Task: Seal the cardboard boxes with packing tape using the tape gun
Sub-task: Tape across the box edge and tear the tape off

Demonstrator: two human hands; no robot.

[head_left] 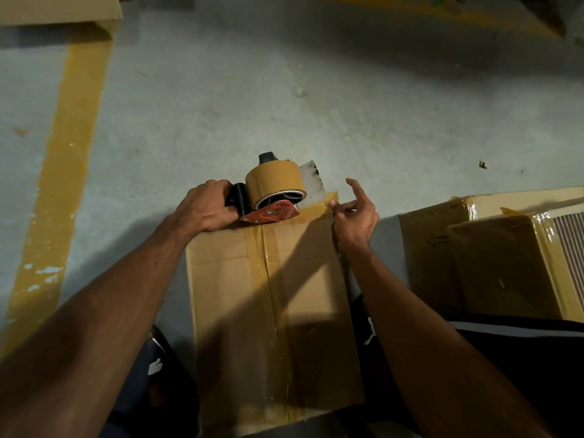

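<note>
A person's left hand [207,205] grips the tape gun [273,192] at the cardboard box's [271,298] far edge; just right of it, the right hand [354,216] pins the tape end [319,207], forefinger raised. Next, likely: drawing tape leftward along that edge.

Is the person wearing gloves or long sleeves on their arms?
No. The left hand and the right hand are both bare, with no gloves, rings or watch showing. Both forearms are uncovered right to the bottom edge of the picture, so no sleeves can be seen. Lower down, near the lap, there is dark clothing with small white marks on it.
</note>
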